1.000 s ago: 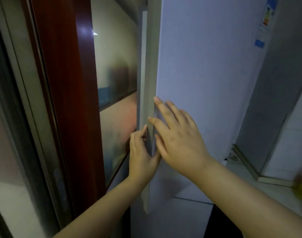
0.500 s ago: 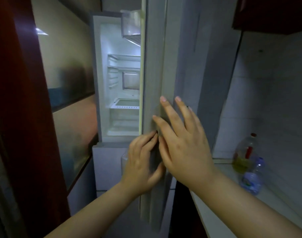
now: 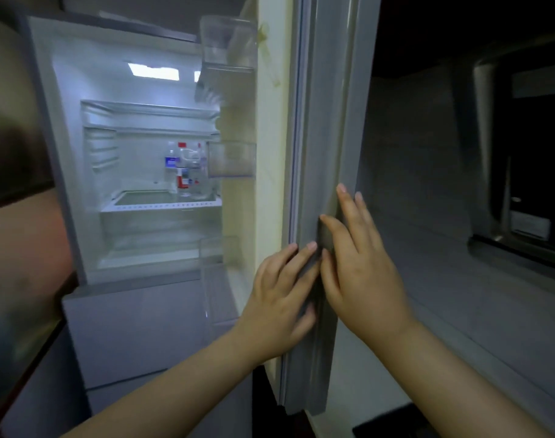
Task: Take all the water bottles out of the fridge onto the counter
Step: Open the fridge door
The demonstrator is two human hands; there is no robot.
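Observation:
The fridge (image 3: 64,153) stands open and lit inside. Clear water bottles (image 3: 187,169) with blue and red labels stand together on the lower glass shelf (image 3: 162,205), at its right side. The fridge door (image 3: 320,137) is swung out toward me, edge-on. My left hand (image 3: 282,298) grips the door's edge from the inner side, fingers wrapped on the gasket. My right hand (image 3: 361,270) lies flat on the door's outer face, fingers spread. Neither hand touches a bottle.
Clear door bins (image 3: 228,39) hang on the door's inner side, with a smaller one (image 3: 232,159) lower down. A closed lower drawer front (image 3: 137,330) sits under the open compartment. The pale counter (image 3: 459,311) runs to the right of the door, under a dark window (image 3: 538,153).
The door has swung further open, and the bottles on the shelf have come into sight. Both hands stayed on the door's edge. My view shifted left toward the fridge interior.

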